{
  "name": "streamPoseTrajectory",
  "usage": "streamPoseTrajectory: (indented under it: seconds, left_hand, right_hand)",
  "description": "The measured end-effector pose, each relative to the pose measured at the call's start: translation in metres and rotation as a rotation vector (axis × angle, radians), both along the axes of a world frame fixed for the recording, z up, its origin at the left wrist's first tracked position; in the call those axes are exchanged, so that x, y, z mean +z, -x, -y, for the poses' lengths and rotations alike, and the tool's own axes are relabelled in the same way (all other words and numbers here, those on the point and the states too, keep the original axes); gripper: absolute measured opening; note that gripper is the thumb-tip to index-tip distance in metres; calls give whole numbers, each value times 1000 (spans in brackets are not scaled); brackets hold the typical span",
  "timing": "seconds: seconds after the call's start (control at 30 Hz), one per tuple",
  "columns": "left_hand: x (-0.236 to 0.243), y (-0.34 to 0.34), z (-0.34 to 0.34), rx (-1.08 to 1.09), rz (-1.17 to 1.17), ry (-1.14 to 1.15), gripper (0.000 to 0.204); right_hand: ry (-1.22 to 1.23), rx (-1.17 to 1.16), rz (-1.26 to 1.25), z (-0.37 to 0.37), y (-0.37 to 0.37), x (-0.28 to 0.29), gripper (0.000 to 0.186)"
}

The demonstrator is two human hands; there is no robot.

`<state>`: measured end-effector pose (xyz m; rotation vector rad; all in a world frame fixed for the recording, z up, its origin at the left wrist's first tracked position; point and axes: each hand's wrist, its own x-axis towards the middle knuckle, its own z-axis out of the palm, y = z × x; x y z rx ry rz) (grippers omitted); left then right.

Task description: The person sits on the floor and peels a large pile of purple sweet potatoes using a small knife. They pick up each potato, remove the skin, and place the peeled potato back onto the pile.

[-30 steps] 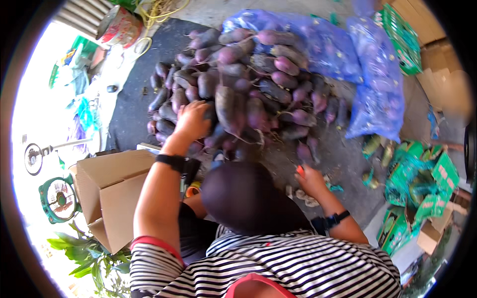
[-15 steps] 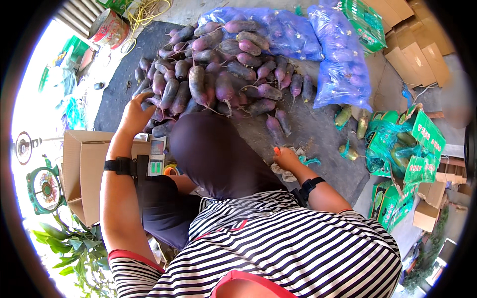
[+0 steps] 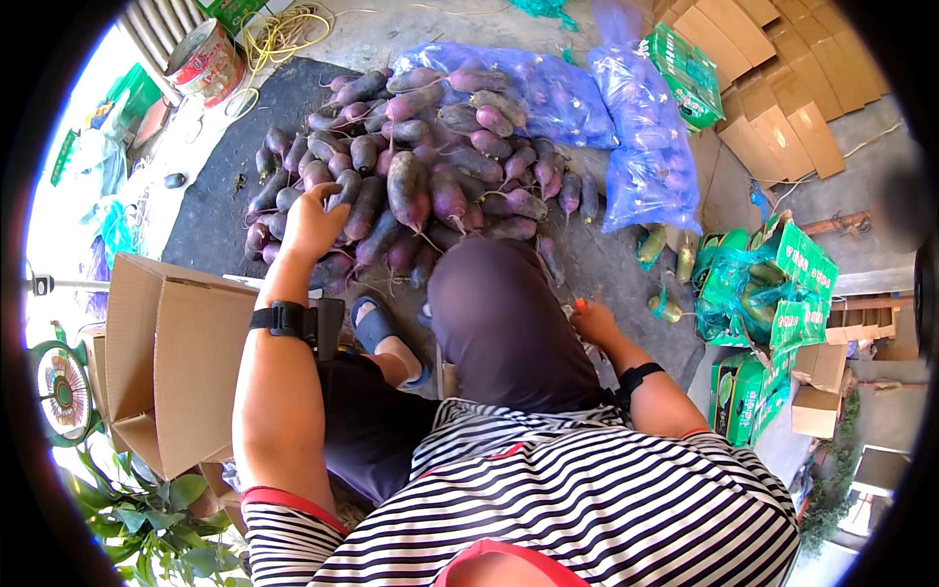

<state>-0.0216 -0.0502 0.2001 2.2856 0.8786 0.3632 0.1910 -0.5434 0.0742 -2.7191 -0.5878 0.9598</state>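
My left hand (image 3: 318,217) is at the left middle of a heap of purple radishes (image 3: 452,196), with fingers curled on one dark radish (image 3: 342,194). My right hand (image 3: 594,319) is low beside my dark-clad knee (image 3: 499,323), closed on a small orange object (image 3: 581,305), mostly hidden in my fingers. The heap rests on a dark mat (image 3: 205,245), many roots trailing thin tails. Right behind it lie blue plastic bags of radishes (image 3: 646,137).
An open cardboard box (image 3: 186,362) stands left, near a green fan (image 3: 61,391). Green cartons (image 3: 804,264) and greenish radishes (image 3: 653,245) lie right. Flattened cardboard (image 3: 773,59) is at back right, a bucket (image 3: 203,68) and yellow cord (image 3: 274,39) at back left.
My left hand moved leftward over the heap, then slightly back to the right. My knee shifted right, showing a sandalled foot. My right hand still holds the orange object.
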Motion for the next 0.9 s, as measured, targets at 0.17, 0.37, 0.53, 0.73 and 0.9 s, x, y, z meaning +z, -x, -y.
streamPoseTrajectory:
  seconds: [0.17,0.37,0.53,0.73,0.9]
  left_hand:
    - [8,-38,15,-122,5,46,46]
    - [-12,-111,26,-201,40,48,45]
    - [-45,-183,67,-323,-67,-21,42]
    - [-119,-248,154,-616,-339,-121,50]
    - [-179,-326,209,-780,-423,-338,58]
  right_hand:
    - [53,-234,89,29,11,3,33]
    - [199,-204,-26,124,13,-53,39]
    - [118,-292,-2,167,38,-85,36]
    - [-106,-908,-339,93,10,-3,17]
    - [-301,-848,-218,88,-21,-32,20]
